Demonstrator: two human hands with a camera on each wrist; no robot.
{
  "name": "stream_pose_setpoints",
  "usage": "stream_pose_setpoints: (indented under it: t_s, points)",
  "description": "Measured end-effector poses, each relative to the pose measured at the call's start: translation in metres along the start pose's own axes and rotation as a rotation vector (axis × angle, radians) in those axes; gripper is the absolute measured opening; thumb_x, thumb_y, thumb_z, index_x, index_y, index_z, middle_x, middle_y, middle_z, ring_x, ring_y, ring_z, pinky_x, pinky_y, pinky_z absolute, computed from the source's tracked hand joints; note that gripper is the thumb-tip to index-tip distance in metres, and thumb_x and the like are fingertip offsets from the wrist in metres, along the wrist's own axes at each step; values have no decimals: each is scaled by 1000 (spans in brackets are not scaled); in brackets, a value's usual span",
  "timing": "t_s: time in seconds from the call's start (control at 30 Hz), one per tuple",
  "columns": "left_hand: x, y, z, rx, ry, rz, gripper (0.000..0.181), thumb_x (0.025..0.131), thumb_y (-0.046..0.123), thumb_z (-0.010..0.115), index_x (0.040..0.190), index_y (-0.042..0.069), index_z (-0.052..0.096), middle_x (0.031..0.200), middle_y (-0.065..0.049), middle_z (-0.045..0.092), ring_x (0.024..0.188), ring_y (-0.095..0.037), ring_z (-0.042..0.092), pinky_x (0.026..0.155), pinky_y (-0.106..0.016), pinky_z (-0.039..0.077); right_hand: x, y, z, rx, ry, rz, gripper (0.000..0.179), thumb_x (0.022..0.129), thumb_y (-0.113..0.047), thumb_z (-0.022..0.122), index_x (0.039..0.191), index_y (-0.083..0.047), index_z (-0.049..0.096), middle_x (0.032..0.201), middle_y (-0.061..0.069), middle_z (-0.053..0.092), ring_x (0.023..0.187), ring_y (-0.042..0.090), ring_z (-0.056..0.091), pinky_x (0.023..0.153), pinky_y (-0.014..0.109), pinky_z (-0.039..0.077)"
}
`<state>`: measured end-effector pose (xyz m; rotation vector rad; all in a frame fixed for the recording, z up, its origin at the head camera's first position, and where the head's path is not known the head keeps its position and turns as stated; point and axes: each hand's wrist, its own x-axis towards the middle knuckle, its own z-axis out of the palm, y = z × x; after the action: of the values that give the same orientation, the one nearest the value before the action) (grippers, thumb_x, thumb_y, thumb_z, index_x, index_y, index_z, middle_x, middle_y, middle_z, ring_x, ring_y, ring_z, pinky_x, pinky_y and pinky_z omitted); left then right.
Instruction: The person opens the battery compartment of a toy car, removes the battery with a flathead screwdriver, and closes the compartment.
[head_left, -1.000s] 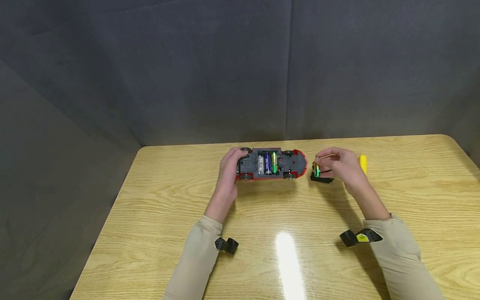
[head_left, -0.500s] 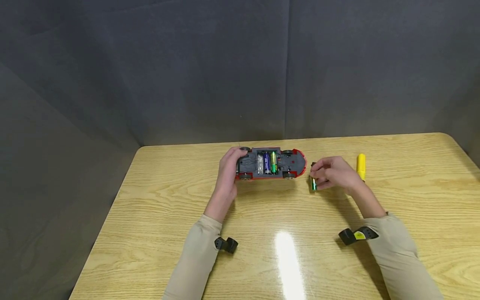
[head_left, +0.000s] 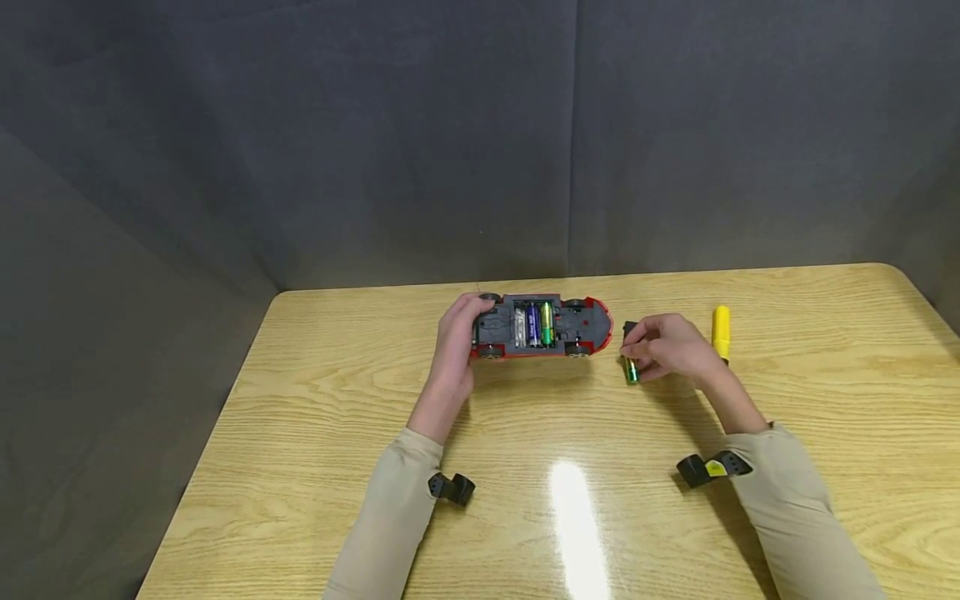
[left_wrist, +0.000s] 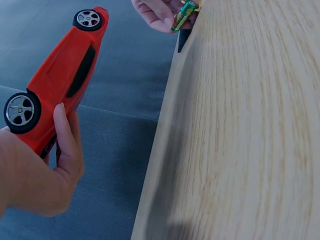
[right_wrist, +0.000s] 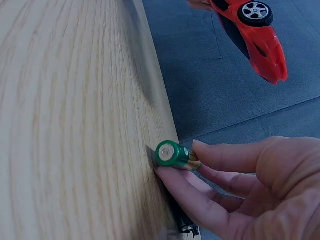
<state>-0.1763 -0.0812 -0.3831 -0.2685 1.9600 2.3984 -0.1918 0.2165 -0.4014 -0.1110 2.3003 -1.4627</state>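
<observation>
My left hand (head_left: 452,346) grips the rear of a red toy car (head_left: 585,327), held upside down above the table. Its open battery compartment shows a blue battery (head_left: 533,324) and a green-and-gold battery (head_left: 547,323). Left of them lies a silvery strip whose kind I cannot tell. To the right of the car, my right hand (head_left: 670,346) pinches another green-and-gold battery (right_wrist: 172,153) between thumb and fingers; its flat end faces the right wrist camera. Partly hidden under that hand is a black plastic piece (right_wrist: 181,215) on the table.
A yellow stick-like thing (head_left: 722,332) with a dark end lies just beyond the right hand. The wooden table (head_left: 337,392) ends at a dark grey curtain (head_left: 420,150) behind. Light glares on the table's near middle.
My right hand has turned the battery and moved it slightly nearer to me, with its green end now lower. More of the yellow thing shows. The left hand and car have hardly moved.
</observation>
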Motion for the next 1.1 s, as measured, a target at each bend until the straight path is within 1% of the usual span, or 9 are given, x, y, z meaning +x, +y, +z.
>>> stream_pose_setpoints:
  t_s: [0.2, 0.33, 0.5, 0.77, 1.0, 1.1]
  points:
    - [0, 0, 0, 4, -2, 4, 23, 96, 24, 58, 112, 11, 68, 107, -4, 60, 101, -18, 51, 87, -34, 46, 1, -1, 0, -60, 47, -5, 14, 97, 0, 67, 104, 12, 63, 93, 15, 69, 74, 22, 70, 68, 38, 63]
    - [0, -1, 0, 2, -3, 0, 21, 96, 24, 59, 111, 12, 68, 106, -3, 60, 98, -17, 52, 83, -32, 47, 1, 0, 0, -110, 75, 1, 16, 97, 0, 69, 105, 13, 64, 91, 15, 68, 72, 21, 71, 66, 36, 63]
    - [0, 0, 0, -9, -8, -6, 18, 96, 23, 59, 108, 13, 68, 103, -3, 60, 94, -17, 53, 79, -31, 48, 1, 0, -1, -151, 93, 1, 16, 95, 0, 72, 101, 13, 67, 88, 15, 69, 70, 22, 72, 64, 34, 62]
    - [0, 0, 0, 6, -4, 2, 20, 96, 23, 59, 109, 12, 69, 105, -3, 60, 98, -17, 52, 84, -33, 46, 1, 0, 0, -199, 119, -7, 13, 92, 0, 75, 95, 11, 70, 84, 15, 70, 67, 21, 72, 62, 33, 62]
    - [1, 0, 1, 3, 5, -11, 21, 95, 23, 60, 110, 12, 70, 105, -3, 61, 96, -17, 53, 82, -32, 48, 1, -1, 1, -219, 123, -7, 10, 93, 1, 74, 93, 11, 70, 84, 17, 70, 68, 20, 72, 62, 33, 62]
    - [0, 0, 1, 7, 4, -6, 21, 96, 23, 59, 110, 12, 70, 106, -3, 61, 98, -17, 53, 84, -33, 47, 1, -1, 2, -224, 129, -5, 9, 92, 1, 74, 91, 10, 71, 84, 16, 70, 67, 20, 72, 62, 32, 62]
